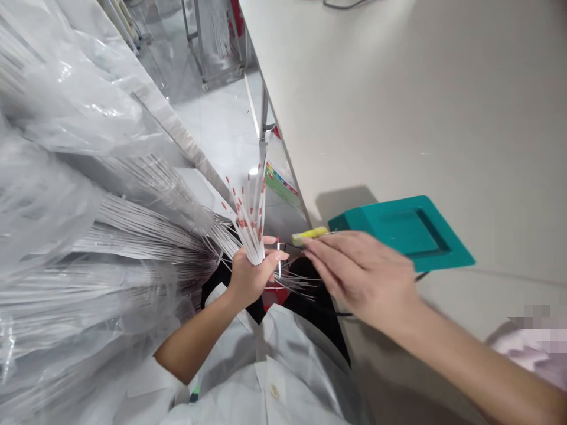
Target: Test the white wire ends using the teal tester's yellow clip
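Observation:
My left hand [250, 274] is closed in a fist around a bundle of thin white wires with red-marked tips [250, 218]; the tips fan upward out of the fist. My right hand [361, 274] reaches leftward toward the bundle with fingers stretched out and held together, its fingertips close to the left thumb and to a single wire with a red mark [279, 257]. A small yellow object [310, 235] lies just beyond the right fingertips, at the edge of a teal box [407, 230]. Loose wire ends trail below both hands.
A large mass of white wires in clear plastic bags [88, 206] fills the left side. A white table [420, 106] spans the right, with the teal box near its front edge. A metal trolley frame [208, 53] stands on the floor behind. I wear a white coat [270, 378].

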Motion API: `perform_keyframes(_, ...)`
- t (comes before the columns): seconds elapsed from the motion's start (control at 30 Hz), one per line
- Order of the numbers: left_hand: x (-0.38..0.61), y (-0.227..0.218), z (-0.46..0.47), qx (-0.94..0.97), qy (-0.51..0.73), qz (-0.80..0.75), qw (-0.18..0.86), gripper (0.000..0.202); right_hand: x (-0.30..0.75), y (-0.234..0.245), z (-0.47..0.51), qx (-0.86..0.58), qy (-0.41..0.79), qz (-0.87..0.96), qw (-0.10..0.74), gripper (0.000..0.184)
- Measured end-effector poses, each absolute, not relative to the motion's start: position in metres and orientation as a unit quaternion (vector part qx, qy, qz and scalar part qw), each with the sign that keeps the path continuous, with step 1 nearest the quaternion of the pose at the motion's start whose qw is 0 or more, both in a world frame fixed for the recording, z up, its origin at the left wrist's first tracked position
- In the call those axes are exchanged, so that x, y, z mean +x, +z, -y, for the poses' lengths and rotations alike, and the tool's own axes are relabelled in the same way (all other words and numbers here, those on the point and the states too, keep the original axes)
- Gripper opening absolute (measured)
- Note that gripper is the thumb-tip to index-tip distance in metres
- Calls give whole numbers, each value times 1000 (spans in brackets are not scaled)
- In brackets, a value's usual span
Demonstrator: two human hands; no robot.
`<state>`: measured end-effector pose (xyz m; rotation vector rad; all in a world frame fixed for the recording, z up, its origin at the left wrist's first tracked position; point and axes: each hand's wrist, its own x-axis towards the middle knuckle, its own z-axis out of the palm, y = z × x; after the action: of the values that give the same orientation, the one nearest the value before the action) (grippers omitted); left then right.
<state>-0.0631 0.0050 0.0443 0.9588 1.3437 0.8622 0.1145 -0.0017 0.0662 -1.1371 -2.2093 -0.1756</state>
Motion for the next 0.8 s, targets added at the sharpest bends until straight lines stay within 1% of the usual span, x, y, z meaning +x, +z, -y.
perform_keyframes(0.03,-65,46,-4,418,372,-576,596,24,108,63,8,-455,-9,822,343,24)
perform_keyframes(0.1,-70,47,-1,441,365,-557,601,17,95,55,15,-491,153,768,381,21)
perform_keyframes(0.17,-75,47,2,464,355,-533,612,17,86,46,16,-498,303,696,419,18)
perform_keyframes(0.2,-77,46,3,469,354,-524,616,18,82,42,15,-492,359,662,437,17)
perform_keyframes(0.27,-80,43,5,470,359,-514,622,20,78,36,12,-478,423,609,470,15)
perform_keyframes(0.37,-83,40,6,464,362,-503,633,21,74,31,9,-467,454,565,507,11)
perform_keyframes(0.47,-84,40,8,465,353,-508,633,22,70,28,10,-463,500,514,521,11)
perform_keyframes(0.57,-84,41,10,477,346,-526,613,19,67,25,13,-442,580,446,519,13)
perform_keyframes(0.63,-84,40,12,481,346,-534,604,18,67,24,14,-428,612,435,503,13)
perform_keyframes(0.7,-85,38,13,474,345,-541,604,18,68,23,15,-439,585,485,479,12)
perform_keyframes(0.73,-86,36,13,466,342,-547,605,18,69,24,16,-455,542,526,471,12)
perform_keyframes(0.8,-89,34,13,445,339,-568,603,22,72,25,16,-490,413,611,464,15)
